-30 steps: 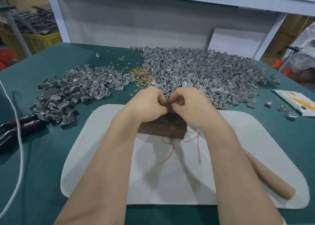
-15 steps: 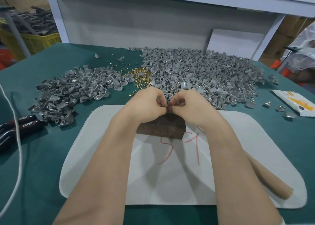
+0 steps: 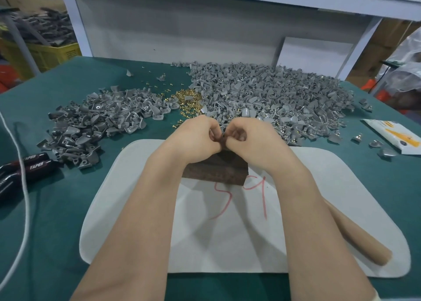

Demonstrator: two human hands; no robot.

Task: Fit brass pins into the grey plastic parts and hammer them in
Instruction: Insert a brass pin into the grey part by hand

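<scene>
Currently: both hands pinching above the block

With fingers curled, the left hand (image 3: 198, 139) and right hand (image 3: 249, 139) meet fingertip to fingertip on a small, mostly hidden piece (image 3: 223, 135) over the dark brown rectangular block (image 3: 218, 172). Loose brass pins (image 3: 188, 100) lie just beyond, between two heaps of grey plastic parts (image 3: 268, 100) on the green tabletop (image 3: 57, 232).

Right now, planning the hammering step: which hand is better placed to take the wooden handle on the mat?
Right. The wooden handle lies on the white mat beside the forearm of the right hand; the left hand would have to cross over. Both pinch the small part.
</scene>
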